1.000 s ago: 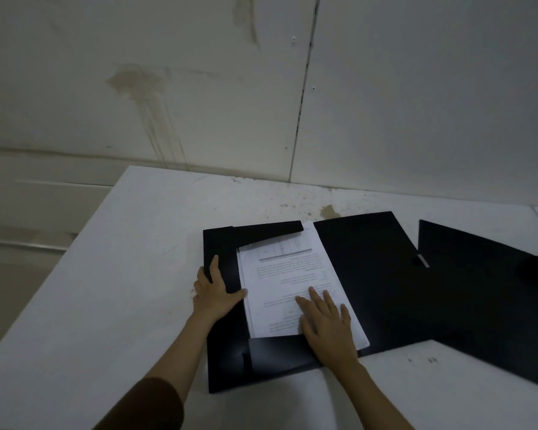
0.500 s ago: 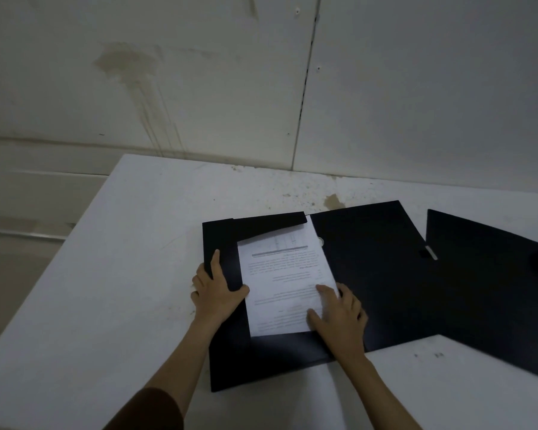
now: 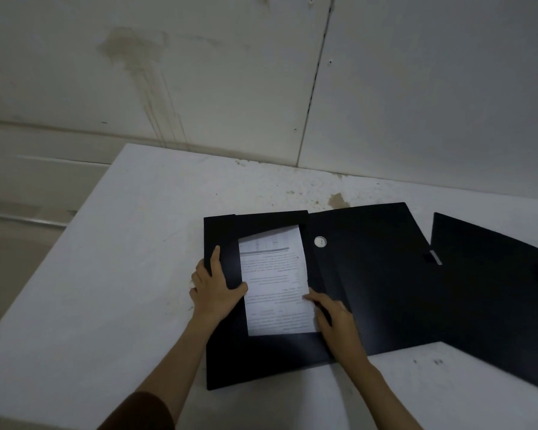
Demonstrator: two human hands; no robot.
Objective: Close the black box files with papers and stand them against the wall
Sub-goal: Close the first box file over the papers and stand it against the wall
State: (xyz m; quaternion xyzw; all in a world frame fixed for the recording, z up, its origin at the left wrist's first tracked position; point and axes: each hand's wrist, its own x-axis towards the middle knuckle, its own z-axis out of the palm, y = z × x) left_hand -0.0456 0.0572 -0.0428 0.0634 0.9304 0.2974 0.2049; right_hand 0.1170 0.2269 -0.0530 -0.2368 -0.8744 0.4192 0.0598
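Observation:
A black box file (image 3: 382, 274) lies open and flat on the white table (image 3: 121, 274). White printed papers (image 3: 277, 287) lie in its left half, partly under a black top flap. My left hand (image 3: 216, 290) presses flat on the file's left flap, thumb touching the papers' left edge. My right hand (image 3: 336, 324) grips the lower right edge of the papers where the cover's fold begins. A round white spot (image 3: 320, 242) shows on the cover near the fold. A second black box file (image 3: 497, 293) lies flat at the right, partly out of frame.
A stained white wall (image 3: 199, 88) with a vertical panel seam rises right behind the table. The table's left edge drops off to a lower floor or ledge. A brown stain (image 3: 336, 200) marks the table near the wall.
My right hand slid from the middle of the papers to their right edge. The papers now look narrower, more covered by the cover side. My left hand stayed in place.

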